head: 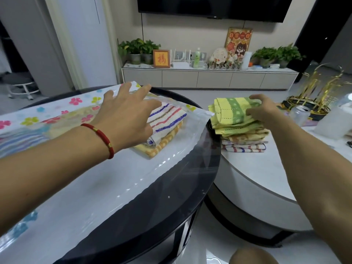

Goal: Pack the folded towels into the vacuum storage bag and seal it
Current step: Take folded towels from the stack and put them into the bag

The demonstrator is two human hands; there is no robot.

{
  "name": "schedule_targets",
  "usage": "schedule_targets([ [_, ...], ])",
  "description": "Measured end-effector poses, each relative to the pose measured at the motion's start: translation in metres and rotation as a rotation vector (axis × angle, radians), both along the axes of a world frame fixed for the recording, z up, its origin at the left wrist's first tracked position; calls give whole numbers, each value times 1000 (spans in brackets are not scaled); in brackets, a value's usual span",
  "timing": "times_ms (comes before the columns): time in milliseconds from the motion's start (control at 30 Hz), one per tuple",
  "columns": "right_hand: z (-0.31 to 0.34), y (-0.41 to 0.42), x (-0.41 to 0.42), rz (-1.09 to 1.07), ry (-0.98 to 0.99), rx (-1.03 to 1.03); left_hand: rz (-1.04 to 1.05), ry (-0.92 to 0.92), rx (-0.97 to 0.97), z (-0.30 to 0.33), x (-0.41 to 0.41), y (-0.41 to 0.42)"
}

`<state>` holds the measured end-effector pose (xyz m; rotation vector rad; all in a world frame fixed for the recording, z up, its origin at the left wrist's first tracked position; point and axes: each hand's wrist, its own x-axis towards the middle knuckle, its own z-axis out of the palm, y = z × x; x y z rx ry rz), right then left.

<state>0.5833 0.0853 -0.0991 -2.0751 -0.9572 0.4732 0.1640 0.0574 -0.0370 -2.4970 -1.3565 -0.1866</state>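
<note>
A clear vacuum storage bag with a flower print lies across the black round table. Inside its mouth sit a white towel with red and blue stripes on an orange patterned towel. My left hand, fingers spread, rests flat on the bag over these towels. To the right, a stack of folded towels stands on the white table. My right hand grips the top yellow-green towel of that stack.
A clear jar, a gold wire rack and a frosted plastic container stand at the white table's far right. Behind is a low TV cabinet with plants and frames. My knee shows at the bottom.
</note>
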Motion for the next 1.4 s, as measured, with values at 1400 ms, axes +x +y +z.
schedule_targets([
  [1400, -89, -83, -426, 720, -569, -59, 136, 113, -130, 47, -155, -75],
])
